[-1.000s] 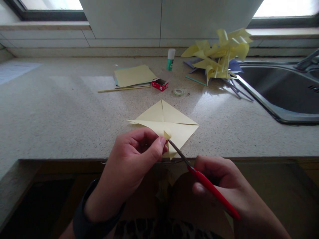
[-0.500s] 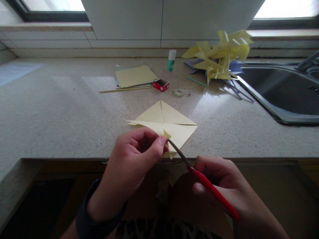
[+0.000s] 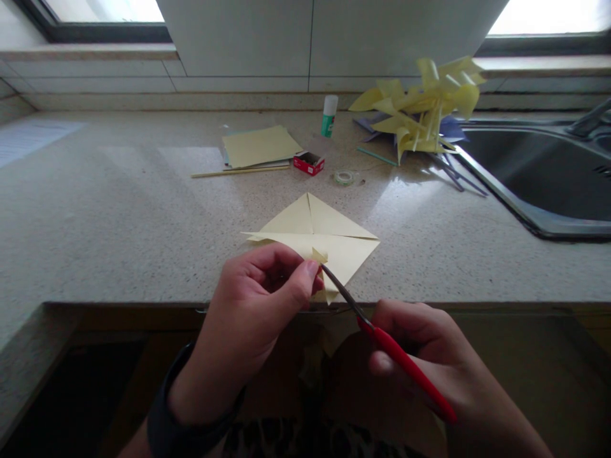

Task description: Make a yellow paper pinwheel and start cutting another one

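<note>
A square of pale yellow paper (image 3: 344, 254), slit from its edges toward the middle, lies cornerwise at the counter's front edge. My left hand (image 3: 267, 305) pinches a small part of this paper between thumb and fingers, with a little pointed flap sticking up beside the thumb tip. My right hand (image 3: 429, 343) is wrapped round the red handles of a pair of scissors (image 3: 398, 356). The blades reach up and left to the paper at my left fingertips. Whether the tips are parted cannot be made out.
Behind the paper are a sheet stack (image 3: 262, 146), thin wooden sticks (image 3: 238, 172), a small red box (image 3: 309, 164), a tape roll (image 3: 344, 177) and a glue stick (image 3: 328, 117). Yellow paper pinwheels (image 3: 420, 108) lie at the back right beside the metal sink (image 3: 539, 235).
Both hands, the scissors and the paper hold almost the same place. The whole view has shifted very slightly.
</note>
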`<state>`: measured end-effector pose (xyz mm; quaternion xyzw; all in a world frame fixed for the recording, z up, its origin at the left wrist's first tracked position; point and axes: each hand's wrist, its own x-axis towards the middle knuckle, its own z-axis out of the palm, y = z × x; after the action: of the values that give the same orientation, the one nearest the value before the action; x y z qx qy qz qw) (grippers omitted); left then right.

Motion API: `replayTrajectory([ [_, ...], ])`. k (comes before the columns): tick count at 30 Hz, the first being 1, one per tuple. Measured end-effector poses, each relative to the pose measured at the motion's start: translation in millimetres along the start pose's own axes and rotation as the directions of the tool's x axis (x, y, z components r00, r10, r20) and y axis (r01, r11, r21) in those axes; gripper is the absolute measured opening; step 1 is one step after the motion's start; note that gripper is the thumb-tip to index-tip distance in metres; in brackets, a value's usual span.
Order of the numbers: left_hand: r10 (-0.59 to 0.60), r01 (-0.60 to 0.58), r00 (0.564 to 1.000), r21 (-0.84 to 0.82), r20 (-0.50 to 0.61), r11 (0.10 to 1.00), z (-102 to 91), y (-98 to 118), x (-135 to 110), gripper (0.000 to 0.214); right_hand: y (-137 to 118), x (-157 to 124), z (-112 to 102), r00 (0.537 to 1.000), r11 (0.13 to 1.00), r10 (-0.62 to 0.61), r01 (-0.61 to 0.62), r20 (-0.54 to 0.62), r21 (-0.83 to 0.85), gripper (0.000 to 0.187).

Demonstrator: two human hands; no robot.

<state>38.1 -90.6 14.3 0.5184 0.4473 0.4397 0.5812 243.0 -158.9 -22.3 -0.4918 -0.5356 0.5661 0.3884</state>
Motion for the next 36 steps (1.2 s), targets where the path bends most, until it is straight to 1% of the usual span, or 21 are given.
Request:
replayTrajectory([
  [5,-0.02,0.014,0.998,-0.114,-0.053,0.993,5.7,0.3,-4.1,0.02,-1.2,-1.0,7.5,0.999,1.0,-0.019,0.019,0.042,0.004,0.039],
  [11,-0.007,-0.023,0.991,-0.222,-0.132,0.975,12.4,-2.3,-11.2,0.02,-0.6,-0.5,24.3,0.999,0.999,-0.038,0.037,0.013,0.014,0.041],
  [14,-0.018,-0.027,0.986,-0.263,-0.169,0.964,15.9,-4.7,-12.6,0.019,3.0,-0.1,32.1,0.996,0.996,-0.087,0.087,-0.028,-0.02,0.037],
  [17,-0.011,-0.044,0.981,-0.277,-0.192,0.96,19.4,-7.1,-14.6,0.021,6.2,0.6,39.9,0.986,0.989,-0.147,0.144,-0.081,-0.046,0.037],
  [23,-0.005,-0.071,0.969,-0.296,-0.248,0.953,24.7,-9.8,-18.3,0.026,6.1,2.3,53.8,0.964,0.98,-0.192,0.178,-0.183,-0.091,0.039],
  [29,-0.026,-0.059,0.967,-0.32,-0.254,0.945,27.5,-9.7,-18.2,0.027,7.7,2.6,58.1,0.947,0.968,-0.244,0.225,-0.21,-0.11,0.037],
  [36,-0.029,-0.055,0.967,-0.318,-0.253,0.947,27.5,-8.9,-18.9,0.027,6.6,1.0,58.5,0.941,0.964,-0.256,0.232,-0.221,-0.128,0.037],
])
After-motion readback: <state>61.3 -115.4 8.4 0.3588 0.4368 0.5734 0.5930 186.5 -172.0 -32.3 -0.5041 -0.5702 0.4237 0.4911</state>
